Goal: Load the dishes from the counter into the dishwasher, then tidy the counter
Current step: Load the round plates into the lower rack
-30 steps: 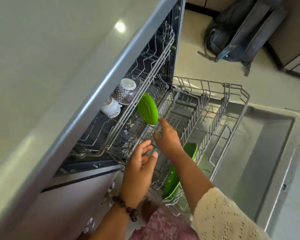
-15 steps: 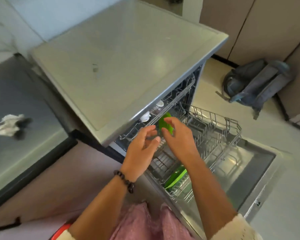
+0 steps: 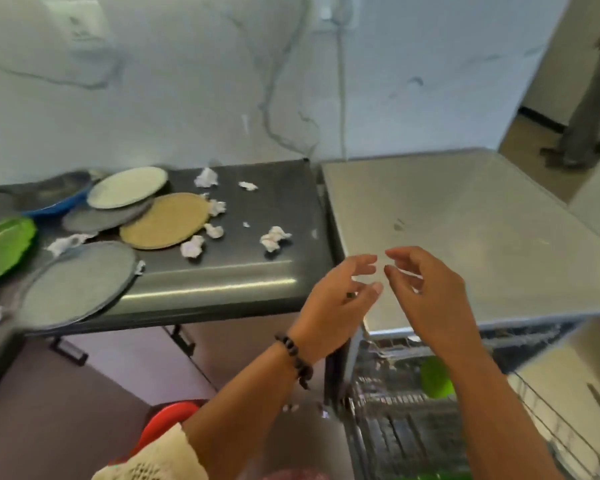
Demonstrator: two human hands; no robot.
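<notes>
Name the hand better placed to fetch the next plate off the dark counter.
Left. The left hand, open and empty, hangs nearer the dark counter, where the round tan plate lies on its side. The right hand, also empty, would probably have to cross over.

Left of the fingers, the dark tabletop carries three round grey plates, one tan woven plate, one blue plate, one green plate.
</notes>
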